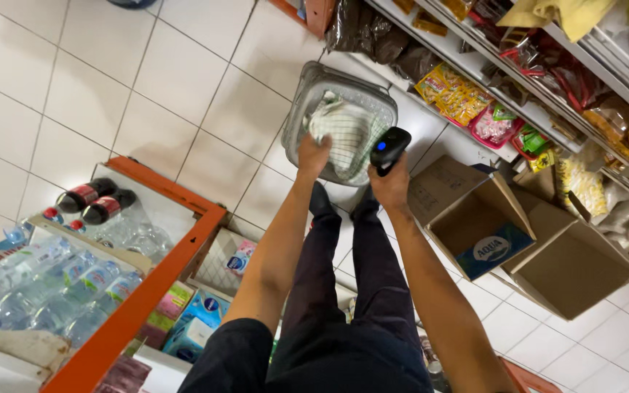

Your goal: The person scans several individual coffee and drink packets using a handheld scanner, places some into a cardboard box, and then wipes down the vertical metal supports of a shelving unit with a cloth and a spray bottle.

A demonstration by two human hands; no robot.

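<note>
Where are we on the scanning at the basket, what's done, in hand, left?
Done: the grey basket sits on the floor with white checked packs in it. In hand: the left hand grips a checked pack in the basket; the right hand holds a black scanner, blue light on, beside it. Left: whether any pack is scanned can't be told.

White tiled floor (147, 87), stocked shelves (489, 65), open cardboard boxes (547, 255).

Open cardboard boxes (540, 247) – water bottles (45, 287) opposite.
</note>
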